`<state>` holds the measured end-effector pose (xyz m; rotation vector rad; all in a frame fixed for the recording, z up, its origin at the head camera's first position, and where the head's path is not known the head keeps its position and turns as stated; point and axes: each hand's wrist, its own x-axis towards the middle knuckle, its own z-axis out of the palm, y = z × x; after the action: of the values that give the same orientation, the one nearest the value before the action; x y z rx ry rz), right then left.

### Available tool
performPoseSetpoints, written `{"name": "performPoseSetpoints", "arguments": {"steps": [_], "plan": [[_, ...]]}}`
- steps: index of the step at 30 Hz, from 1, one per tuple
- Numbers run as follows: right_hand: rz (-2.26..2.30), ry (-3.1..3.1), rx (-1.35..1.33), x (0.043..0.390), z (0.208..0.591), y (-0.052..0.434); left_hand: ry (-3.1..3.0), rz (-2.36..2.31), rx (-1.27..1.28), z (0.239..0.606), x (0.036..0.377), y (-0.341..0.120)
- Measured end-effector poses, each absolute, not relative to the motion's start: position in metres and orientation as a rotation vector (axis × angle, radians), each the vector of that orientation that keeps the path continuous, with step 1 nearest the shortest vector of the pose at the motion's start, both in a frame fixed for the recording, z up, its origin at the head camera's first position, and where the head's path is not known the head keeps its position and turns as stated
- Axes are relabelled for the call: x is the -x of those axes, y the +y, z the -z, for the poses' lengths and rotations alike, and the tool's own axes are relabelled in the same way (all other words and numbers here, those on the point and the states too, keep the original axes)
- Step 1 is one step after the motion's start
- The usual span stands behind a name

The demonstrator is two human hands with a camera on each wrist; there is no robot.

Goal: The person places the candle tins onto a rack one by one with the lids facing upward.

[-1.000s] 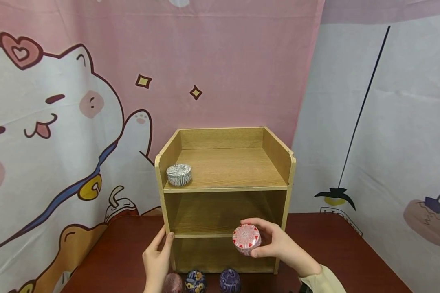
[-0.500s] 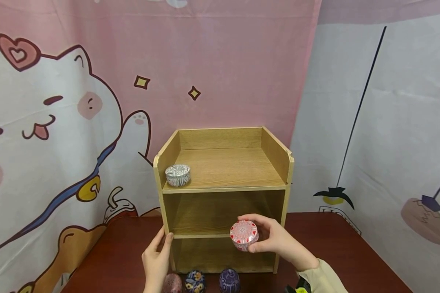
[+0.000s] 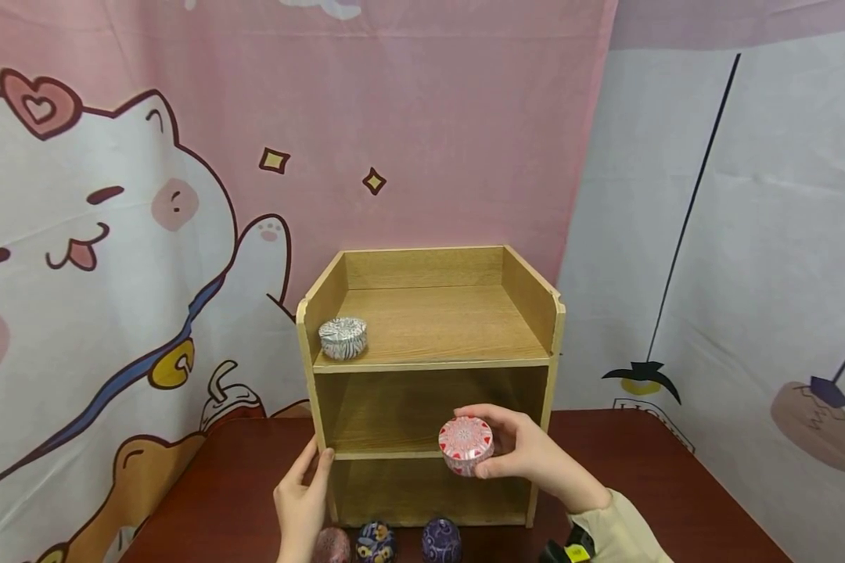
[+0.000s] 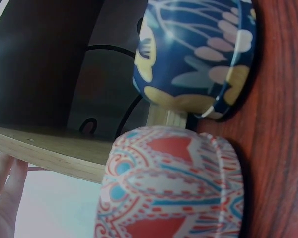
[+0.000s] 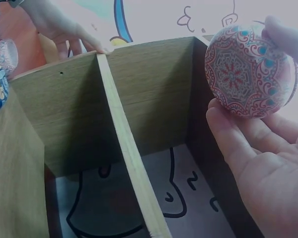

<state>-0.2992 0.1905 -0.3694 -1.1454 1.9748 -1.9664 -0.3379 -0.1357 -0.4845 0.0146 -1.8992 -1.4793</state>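
Tin point(image 3: 465, 442) pinched in the right hand point(image 3: 526, 449) looks light, stiff and slick, best held round its side; left hand point(image 3: 303, 493) grips the shelf unit point(image 3: 436, 320).

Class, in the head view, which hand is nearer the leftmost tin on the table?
Left. The left hand holds the shelf's left edge, above and left of the leftmost tin; the right hand is farther right, holding a red-patterned tin.

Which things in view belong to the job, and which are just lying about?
Likely the job: right hand, holding the red-patterned tin; left hand, gripping the wooden shelf; black-and-white tin on the top level; pink tin, blue floral tin and purple tin in front.
Just surroundings: cartoon backdrop; table.
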Motion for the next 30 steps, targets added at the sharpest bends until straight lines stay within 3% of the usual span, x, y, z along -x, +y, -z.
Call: {"name": "performPoseSetpoints", "arguments": {"steps": [30], "plan": [[1.955,2.014,1.248,0.308,0.349,0.180,-1.875,1.447,0.008,0.486,0.339,-0.135]]}}
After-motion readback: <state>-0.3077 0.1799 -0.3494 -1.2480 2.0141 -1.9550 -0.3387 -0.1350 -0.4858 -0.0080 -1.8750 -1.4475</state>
